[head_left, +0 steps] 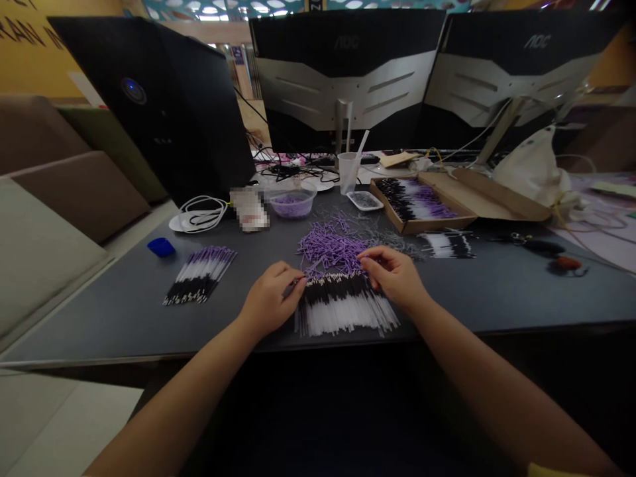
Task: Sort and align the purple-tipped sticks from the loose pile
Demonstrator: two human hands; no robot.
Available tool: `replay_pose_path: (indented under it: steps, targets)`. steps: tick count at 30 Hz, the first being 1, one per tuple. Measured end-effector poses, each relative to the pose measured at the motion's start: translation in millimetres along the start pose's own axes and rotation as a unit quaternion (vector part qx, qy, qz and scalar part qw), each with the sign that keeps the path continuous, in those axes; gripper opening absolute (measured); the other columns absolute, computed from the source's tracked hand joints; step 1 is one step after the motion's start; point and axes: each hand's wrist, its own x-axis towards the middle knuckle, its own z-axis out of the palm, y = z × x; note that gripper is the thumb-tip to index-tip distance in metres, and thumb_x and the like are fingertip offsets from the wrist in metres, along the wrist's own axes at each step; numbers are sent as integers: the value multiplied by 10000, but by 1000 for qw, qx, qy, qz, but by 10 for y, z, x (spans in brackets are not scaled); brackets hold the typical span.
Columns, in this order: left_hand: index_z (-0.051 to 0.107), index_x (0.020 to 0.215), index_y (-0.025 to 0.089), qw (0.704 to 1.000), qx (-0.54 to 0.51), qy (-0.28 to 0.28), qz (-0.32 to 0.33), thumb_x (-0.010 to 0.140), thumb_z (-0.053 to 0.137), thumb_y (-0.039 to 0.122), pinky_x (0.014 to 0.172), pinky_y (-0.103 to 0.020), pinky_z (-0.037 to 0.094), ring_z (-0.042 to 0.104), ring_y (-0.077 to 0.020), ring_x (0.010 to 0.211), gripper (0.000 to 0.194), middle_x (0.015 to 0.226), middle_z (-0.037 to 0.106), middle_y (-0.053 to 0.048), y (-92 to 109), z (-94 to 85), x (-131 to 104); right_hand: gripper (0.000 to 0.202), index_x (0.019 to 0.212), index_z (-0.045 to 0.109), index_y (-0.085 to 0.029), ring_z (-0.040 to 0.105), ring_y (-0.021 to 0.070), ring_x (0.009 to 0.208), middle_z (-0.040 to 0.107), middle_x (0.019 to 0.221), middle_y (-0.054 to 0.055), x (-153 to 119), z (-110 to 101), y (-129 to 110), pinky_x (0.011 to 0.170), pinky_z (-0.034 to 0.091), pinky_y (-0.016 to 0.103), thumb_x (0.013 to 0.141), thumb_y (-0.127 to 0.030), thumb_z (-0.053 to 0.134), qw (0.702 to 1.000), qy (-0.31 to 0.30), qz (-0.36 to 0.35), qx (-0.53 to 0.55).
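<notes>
My left hand point(272, 297) is closed in a pinch at the left end of a row of thin sticks point(342, 311) with clear lower parts, black middles and pale tips. What its fingertips hold is too small to make out. My right hand point(395, 275) also pinches, at the right edge of a heap of small purple pieces point(330, 248); anything between its fingertips is hard to tell from the heap behind. The heap lies just beyond the row's pale tips. Farther left is a bundle of similar sticks point(201, 273) with purple ends.
An open cardboard box point(422, 205) of purple-ended sticks stands back right, with loose grey pieces point(387, 237) and more sticks point(447, 245) nearby. Behind are a plastic bowl point(292, 202), a white tray point(365, 200) and a cup point(348, 173). A blue cap point(161, 247) lies left; monitors point(348, 79) stand behind.
</notes>
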Motion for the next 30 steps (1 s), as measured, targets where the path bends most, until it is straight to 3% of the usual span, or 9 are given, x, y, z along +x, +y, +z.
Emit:
replay_pose_path:
  steps: [4,11,15,30]
  targets:
    - [628,940,165,995,34,-15,92,932,441,262,783,-315,450,552,-184,830,211,865,629,-74,67,65,-11,231,878,613,-191,557,83,422,689,769,11,-7,81,-18,400,458,221,764,-375,693,980,-79,78,163]
    - [612,917,143,974,53,-3,219,926,459,208,662,-292,420,516,-163,697,166,761,610,-53,84,186,-68,207,850,609,-181,609,75,433,730,894,34,-58,72,-40,401,485,192,782,-354,700,956,-148,94,237]
    - [603,919,142,973,58,-6,224,927,458,206,643,-282,417,530,-157,680,159,746,610,-46,57,187,-89,194,869,589,-183,642,94,461,734,906,39,-72,54,-25,455,526,219,816,-350,673,949,-188,101,231]
    - [604,887,147,975,64,-17,210,934,425,197,615,-280,427,548,-157,656,191,727,621,-42,77,168,-101,212,886,524,-196,670,105,498,747,935,43,-75,24,-6,506,537,222,852,-369,641,948,-195,94,235]
